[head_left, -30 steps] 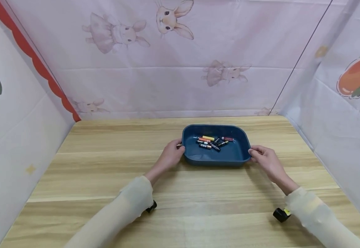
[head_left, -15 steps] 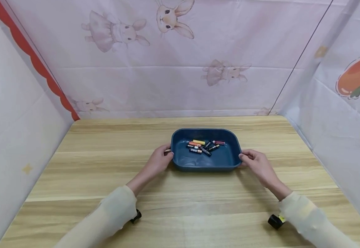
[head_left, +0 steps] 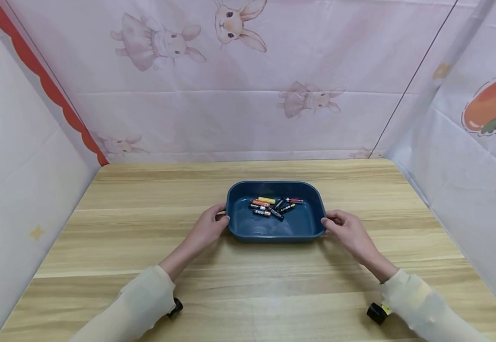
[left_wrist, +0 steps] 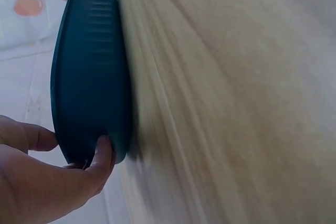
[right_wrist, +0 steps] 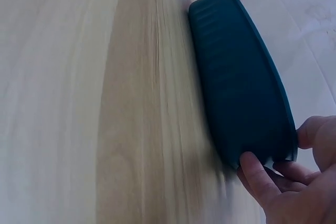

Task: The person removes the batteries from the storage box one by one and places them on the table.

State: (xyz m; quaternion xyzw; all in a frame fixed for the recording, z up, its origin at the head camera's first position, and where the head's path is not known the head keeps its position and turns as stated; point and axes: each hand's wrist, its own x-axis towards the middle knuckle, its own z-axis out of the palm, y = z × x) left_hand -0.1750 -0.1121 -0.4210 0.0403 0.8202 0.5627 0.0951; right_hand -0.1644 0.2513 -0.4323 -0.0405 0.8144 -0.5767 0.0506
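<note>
A dark blue rectangular tray [head_left: 278,230] with rounded corners is held at both short ends, close over the wooden table. Several batteries [head_left: 267,200] lie loosely heaped inside it, in yellow, orange, red and black. My left hand [head_left: 207,228] grips the left end, thumb at the rim and fingers beneath. At the opposite end my right hand [head_left: 350,232] pinches the rim in the same way. Both wrist views show the tray's ribbed outer wall [left_wrist: 92,72], with fingertips [right_wrist: 253,166] pressed against its side.
The wood-grain table [head_left: 273,289] stretches around the tray. A rabbit-print cloth [head_left: 231,123] hangs behind it, and white printed cloth walls [head_left: 466,180] stand at either side. Black wrist cameras [head_left: 376,313] sit under the sleeves.
Both hands have brought the tray leftward and nearer to me, with the batteries riding inside. Their grip on its ends looks the same throughout.
</note>
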